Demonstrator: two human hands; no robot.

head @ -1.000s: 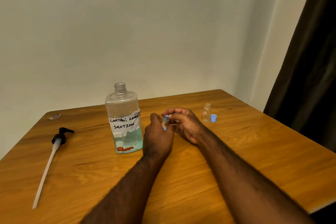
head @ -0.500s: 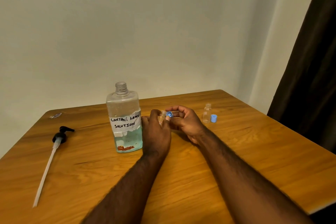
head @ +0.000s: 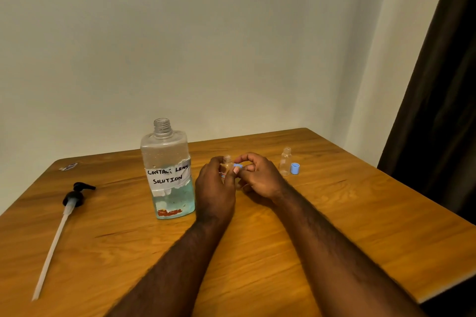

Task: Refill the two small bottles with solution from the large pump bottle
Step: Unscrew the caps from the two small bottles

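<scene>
Both forearms reach in over the wooden table (head: 360, 213), hands meeting at mid-table. Left hand (head: 215, 188): fingers curled round a small bottle (head: 226, 165), held upright, neck open and poking above the fingers. Right hand (head: 260, 175): fingertips pinch a blue cap (head: 238, 166) just beside that bottle's neck, off the bottle. Can't tell if there's any liquid in the held bottle.

Large bottle (head: 167, 175) stands just left of the left hand, neck open, pale blue liquid in roughly the lower third, handwritten label "CONTACT LENS SOLUTION". Its pump (head: 73, 198) lies flat well to the left, black head away from the camera, tube pointing toward the near edge.

Right of the hands: second small bottle (head: 285, 162) upright, uncapped, looks empty; second blue cap (head: 295, 168) on the table touching or just beside it. Dark curtain (head: 438, 110) at far right.
</scene>
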